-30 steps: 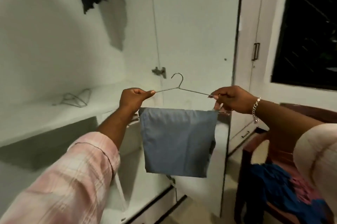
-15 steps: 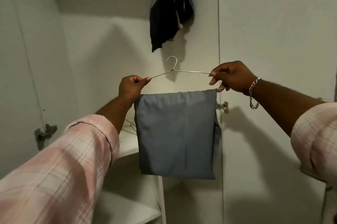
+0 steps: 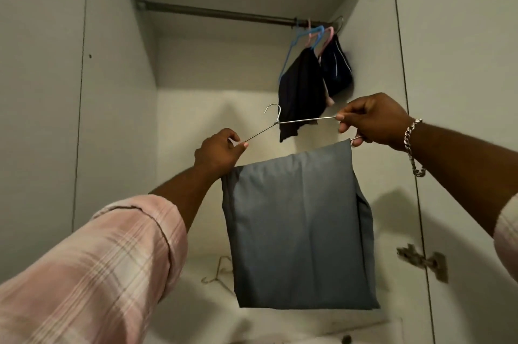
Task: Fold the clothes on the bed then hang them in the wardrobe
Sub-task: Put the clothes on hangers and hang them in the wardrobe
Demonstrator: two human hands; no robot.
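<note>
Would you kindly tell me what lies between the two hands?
In the head view, the metal hanger spans left hand to right hand, grey folded cloth draped beneath.

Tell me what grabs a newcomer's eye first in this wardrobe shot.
Centre frame, a folded grey-blue garment hangs over a wire hanger, whose ends the left hand and right hand each pinch. Up right, dark clothes hang from the rail. Spare wire hangers lie on the shelf below.

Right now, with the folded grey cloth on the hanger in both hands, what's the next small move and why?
Probably raise the metal hanger and hook it on the bare stretch of rail. Left hand and right hand grip its ends, and the grey cloth already drapes its bar.
</note>
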